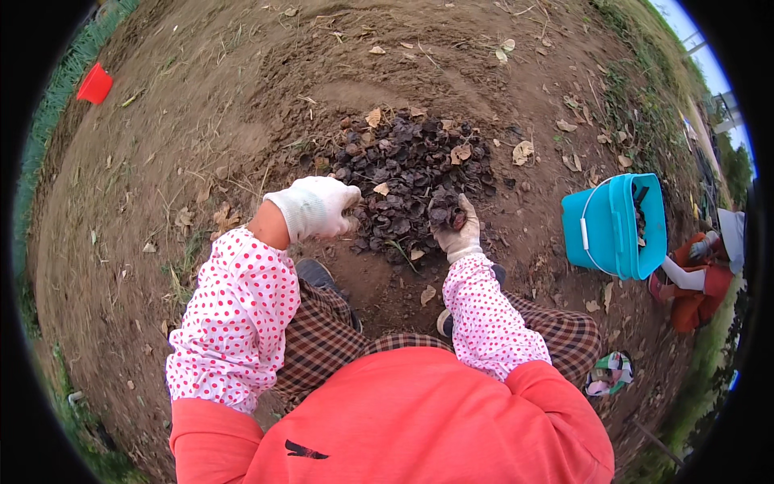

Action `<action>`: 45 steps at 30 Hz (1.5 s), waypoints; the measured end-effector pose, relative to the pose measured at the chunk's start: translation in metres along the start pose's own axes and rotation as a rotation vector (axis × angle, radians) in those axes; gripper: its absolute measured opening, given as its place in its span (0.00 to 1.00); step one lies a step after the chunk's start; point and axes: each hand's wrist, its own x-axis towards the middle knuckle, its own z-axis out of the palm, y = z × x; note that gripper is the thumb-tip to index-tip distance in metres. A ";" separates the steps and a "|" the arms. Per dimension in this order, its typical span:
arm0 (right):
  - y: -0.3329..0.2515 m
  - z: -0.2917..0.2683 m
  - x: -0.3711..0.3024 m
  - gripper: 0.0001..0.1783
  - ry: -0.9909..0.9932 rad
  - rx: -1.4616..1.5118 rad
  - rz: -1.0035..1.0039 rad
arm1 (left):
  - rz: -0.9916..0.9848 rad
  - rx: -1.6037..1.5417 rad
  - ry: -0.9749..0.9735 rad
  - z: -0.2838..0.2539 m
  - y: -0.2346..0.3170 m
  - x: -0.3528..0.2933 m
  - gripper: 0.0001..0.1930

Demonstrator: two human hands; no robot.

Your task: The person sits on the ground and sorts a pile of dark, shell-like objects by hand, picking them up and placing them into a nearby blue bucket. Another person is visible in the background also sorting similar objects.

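Observation:
A heap of dark, shrivelled, flaky pieces [407,165] lies on the soil in front of me; their exact kind I cannot make out. My right hand [461,235], in a pale soiled glove, cups a clump of dark pieces [445,208] at the heap's near right side. At the left edge of the heap is my left hand [316,208], in a white knitted glove. Its fingers are curled inward, and whatever they may hold is hidden. Both forearms wear white sleeves with pink dots.
To the right a turquoise bucket [601,230] lies tipped toward the right, dark bits inside. Beyond it another person [700,282] sits low. A red bucket [95,84] stands far left. Patterned cloth [609,374] lies near right. Dry leaves dot the soil; my shoes flank the heap's near side.

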 end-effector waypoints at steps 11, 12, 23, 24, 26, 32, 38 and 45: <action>-0.004 -0.020 0.007 0.18 0.319 -0.034 -0.096 | -0.086 0.030 -0.094 -0.004 0.007 0.006 0.24; -0.007 -0.016 0.002 0.17 0.325 -0.012 -0.101 | -0.088 0.030 -0.094 -0.004 0.008 0.006 0.24; -0.031 -0.001 -0.027 0.18 0.061 0.066 -0.088 | -0.060 0.050 -0.042 0.001 0.007 0.011 0.22; -0.031 0.002 -0.031 0.17 -0.010 0.050 -0.054 | -0.061 0.048 -0.044 0.001 0.006 0.011 0.22; -0.029 0.005 -0.040 0.17 -0.153 0.017 0.014 | -0.066 0.046 -0.049 0.002 0.006 0.012 0.23; -0.026 -0.002 -0.036 0.16 -0.349 -0.062 0.040 | -0.087 0.053 -0.119 -0.005 0.013 0.014 0.25; -0.017 0.014 -0.042 0.14 -0.187 -0.124 0.068 | -0.052 0.030 -0.054 0.006 0.001 0.011 0.23; -0.012 -0.002 -0.029 0.09 -0.054 -0.093 0.046 | -0.040 0.006 -0.043 0.002 0.003 0.005 0.22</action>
